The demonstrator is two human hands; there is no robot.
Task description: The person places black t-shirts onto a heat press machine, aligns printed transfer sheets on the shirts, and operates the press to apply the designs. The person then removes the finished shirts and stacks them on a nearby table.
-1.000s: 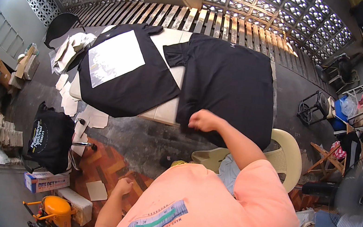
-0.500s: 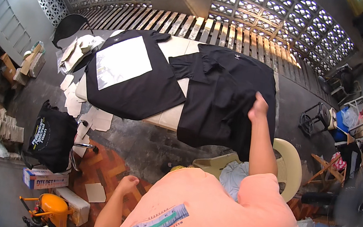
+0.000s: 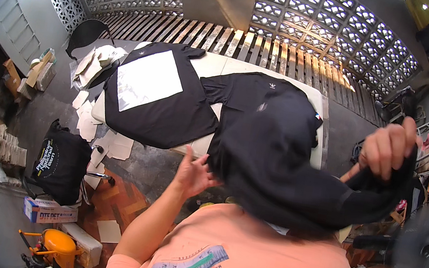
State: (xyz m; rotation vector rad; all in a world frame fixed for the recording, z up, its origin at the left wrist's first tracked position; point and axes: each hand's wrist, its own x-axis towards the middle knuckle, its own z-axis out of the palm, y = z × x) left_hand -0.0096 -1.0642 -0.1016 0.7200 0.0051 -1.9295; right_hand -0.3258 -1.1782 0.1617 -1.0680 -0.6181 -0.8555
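A black T-shirt (image 3: pixel 282 161) is bunched and partly raised off the right half of the white table (image 3: pixel 230 68), blurred by motion. My right hand (image 3: pixel 386 151) is lifted high at the right, its fingers closed round the black cloth. Beside the lower left edge of that shirt is my left hand (image 3: pixel 194 174), palm up with its fingers apart; whether the fingertips touch the cloth I cannot tell. To the left, another black T-shirt (image 3: pixel 171 125) lies flat, with a white printed sheet (image 3: pixel 150 83) on its front.
Cardboard pieces (image 3: pixel 113 144) are scattered on the floor left of the table. A black bag-like cloth item (image 3: pixel 57 166) hangs on a chair at the left. An orange machine (image 3: pixel 60 247) stands at lower left, a fan (image 3: pixel 419 248) at right. Wooden slats (image 3: pixel 271 51) run behind the table.
My right hand has gone from the shirt on the table up and to the right, pulling black cloth with it. My left hand has risen toward the shirt's near edge and its fingers have spread.
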